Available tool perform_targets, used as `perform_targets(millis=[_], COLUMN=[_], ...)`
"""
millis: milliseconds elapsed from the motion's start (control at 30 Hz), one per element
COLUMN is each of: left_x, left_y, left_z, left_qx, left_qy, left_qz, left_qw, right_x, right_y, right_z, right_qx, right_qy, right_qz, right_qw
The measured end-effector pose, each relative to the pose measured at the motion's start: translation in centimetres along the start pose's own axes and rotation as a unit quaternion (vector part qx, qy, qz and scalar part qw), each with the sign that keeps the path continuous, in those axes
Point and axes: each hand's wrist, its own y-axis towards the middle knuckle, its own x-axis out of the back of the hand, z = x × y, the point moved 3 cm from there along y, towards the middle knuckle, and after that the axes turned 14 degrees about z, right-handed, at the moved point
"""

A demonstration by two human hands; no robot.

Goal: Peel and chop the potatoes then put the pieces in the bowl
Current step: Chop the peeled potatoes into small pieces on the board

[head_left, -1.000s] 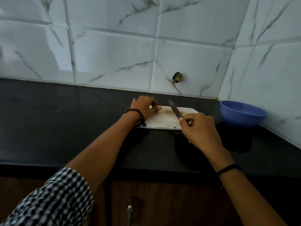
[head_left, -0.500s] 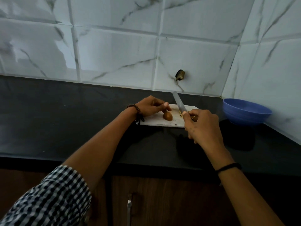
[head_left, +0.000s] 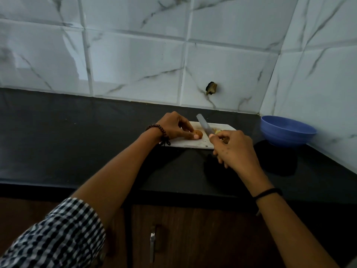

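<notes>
In the middle of the frame, the left hand (head_left: pixel 172 125) is pinching a small brown potato (head_left: pixel 199 134) between thumb and fingertips, holding it down on the white cutting board (head_left: pixel 185 143). The board is lying flat on the dark worktop (head_left: pixel 77 132), close to the tiled wall (head_left: pixel 135 60). Just right of the potato, the right hand (head_left: pixel 235 147) is curling round the handle of a knife (head_left: pixel 203 127); the handle itself is hidden inside the fist. The blade is slanting up and to the left, its tip pointing toward the wall, and it is passing just beside the potato. Whether the blade is touching the potato cannot be told. A few pale bits (head_left: pixel 217 131) are lying on the board right above the right hand's knuckles. At the right of the frame, well apart from the board, a blue bowl (head_left: pixel 287 133) is sitting upright on the worktop in the corner of the wall. A beaded bracelet (head_left: pixel 160 130) is circling the left wrist, and a checked sleeve (head_left: pixel 58 235) is filling the lower left.
</notes>
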Motion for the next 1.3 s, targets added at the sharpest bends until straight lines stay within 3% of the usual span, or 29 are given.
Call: perform_targets(millis=[400, 767, 1033, 1300], left_x=[0.0, -0.3, -0.2, -0.1], left_y=[-0.7, -0.4, -1.0, -1.0], left_z=[-0.1, -0.1, -0.7, -0.6], left_qx=[-0.001, 0.008, 0.004, -0.007], left_qy=[-0.073, -0.072, -0.057, -0.048], left_qz=[0.009, -0.012, -0.031, -0.031], left_qw=[0.997, 0.997, 0.998, 0.998], right_x=[-0.2, -1.6, -3.4, -2.6], right_y=[-0.5, 0.8, 1.4, -1.5], right_z=[0.6, 4.4, 6.1, 6.2], right_qx=[0.007, -0.043, -0.068, -0.033], right_qy=[-0.008, -0.255, -0.337, -0.35], right_qz=[0.027, 0.035, 0.072, 0.071], right_qw=[1.0, 0.965, 0.936, 0.934])
